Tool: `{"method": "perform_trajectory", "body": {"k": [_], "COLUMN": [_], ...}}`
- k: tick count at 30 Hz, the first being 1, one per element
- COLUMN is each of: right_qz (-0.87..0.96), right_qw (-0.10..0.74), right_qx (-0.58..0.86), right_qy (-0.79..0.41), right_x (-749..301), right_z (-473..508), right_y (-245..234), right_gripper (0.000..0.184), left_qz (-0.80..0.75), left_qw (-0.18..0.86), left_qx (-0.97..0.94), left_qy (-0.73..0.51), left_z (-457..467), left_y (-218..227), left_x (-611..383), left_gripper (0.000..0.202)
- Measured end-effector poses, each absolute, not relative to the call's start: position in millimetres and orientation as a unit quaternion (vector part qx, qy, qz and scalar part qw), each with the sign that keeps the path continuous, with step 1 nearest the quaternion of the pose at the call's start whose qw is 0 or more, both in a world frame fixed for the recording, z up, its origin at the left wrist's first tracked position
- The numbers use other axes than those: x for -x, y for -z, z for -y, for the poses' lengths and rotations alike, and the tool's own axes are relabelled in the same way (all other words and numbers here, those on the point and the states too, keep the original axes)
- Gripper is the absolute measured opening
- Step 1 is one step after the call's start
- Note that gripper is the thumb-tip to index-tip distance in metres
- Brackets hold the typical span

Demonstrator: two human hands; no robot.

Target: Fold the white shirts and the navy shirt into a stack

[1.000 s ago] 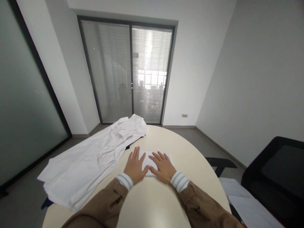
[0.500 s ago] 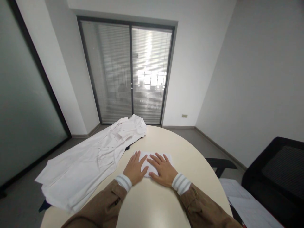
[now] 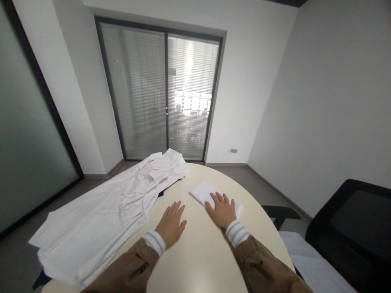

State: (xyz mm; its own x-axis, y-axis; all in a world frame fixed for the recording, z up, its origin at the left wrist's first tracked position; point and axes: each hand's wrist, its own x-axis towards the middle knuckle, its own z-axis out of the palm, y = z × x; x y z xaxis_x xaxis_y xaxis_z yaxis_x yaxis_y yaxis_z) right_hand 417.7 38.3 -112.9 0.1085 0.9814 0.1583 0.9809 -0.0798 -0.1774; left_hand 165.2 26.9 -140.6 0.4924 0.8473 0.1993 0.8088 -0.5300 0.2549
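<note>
A small folded white cloth (image 3: 202, 191) lies flat on the pale round table (image 3: 195, 264). On its near right part rests my right hand (image 3: 222, 209), palm down with the fingers spread, hiding some of the cloth. My left hand (image 3: 171, 224) is open to the left of the cloth, apart from it, over the bare tabletop and holding nothing. Left of that hand, a large white garment (image 3: 100, 219), creased and spread out, covers the table's left side and hangs past its edge.
Something dark (image 3: 41, 280) peeks out under the garment. At the right stands a black mesh chair (image 3: 351, 228), its armrest (image 3: 281, 211) close to the table edge, with white cloth or paper (image 3: 311, 260) on the seat. Glass doors with blinds (image 3: 161, 93) are beyond.
The folded cloth has shifted right and away from me and turned, with my right hand on it. My left hand has come off the cloth and moved slightly left.
</note>
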Motion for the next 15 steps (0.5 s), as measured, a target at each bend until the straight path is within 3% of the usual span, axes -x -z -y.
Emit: {"method": "perform_trajectory", "body": {"k": [15], "right_qz": [0.579], "right_qw": [0.129], "right_qx": [0.805], "right_qy": [0.023], "right_x": [-484], "right_z": [-129], "right_y": [117], "right_gripper": [0.068], "left_qz": [-0.469], "left_qw": [0.042], "left_qx": [-0.870], "left_qy": [-0.148], "left_z": [-31], "left_y": [144], "left_x": [-165], "left_gripper": [0.047]}}
